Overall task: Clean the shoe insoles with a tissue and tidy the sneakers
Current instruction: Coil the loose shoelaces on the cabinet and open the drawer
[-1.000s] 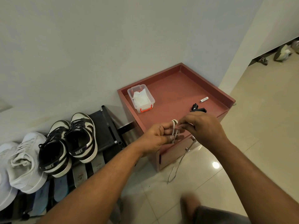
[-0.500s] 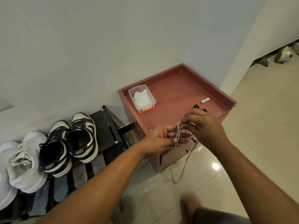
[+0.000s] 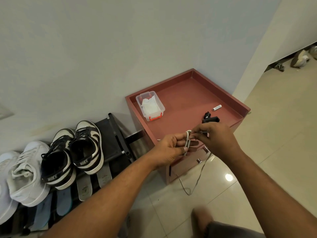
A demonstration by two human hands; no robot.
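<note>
Clear box (image 3: 147, 117): ahead and to the left of both hands, on the red cabinet top (image 3: 185, 100); orange latch on the end nearest the hands; holds crumpled white tissues (image 3: 151, 105).
Cabinet top: raised rim on the sides in view; lies under and beyond the hands; also carries one small white cylinder (image 3: 217, 107) and one small black object (image 3: 210, 118), both just beyond the right hand.
Left hand (image 3: 169, 150): fingers curled, thumb pressed down, gripping a pale shoelace (image 3: 187, 140) looped round the fingers.
Right hand (image 3: 216, 138): fingertips pinched on the same lace, touching the left fingers from the right.
Shoelace: one; wound between the two hands, loose end hanging below the right hand, past the drawer front, down to the floor tiles.
Sneakers: four, well to the left of the left hand, on a black rack (image 3: 111, 134); two black-and-white ones (image 3: 87, 145) (image 3: 56, 157) side by side, heels towards the person; two white ones (image 3: 27, 170) (image 3: 5, 177) farther left, the outermost cut by the frame edge.
Insoles: at least four, beside the left forearm, just in front of the sneakers; two grey (image 3: 104, 176) (image 3: 84, 188), two blue (image 3: 64, 200) (image 3: 42, 212) farther left.
</note>
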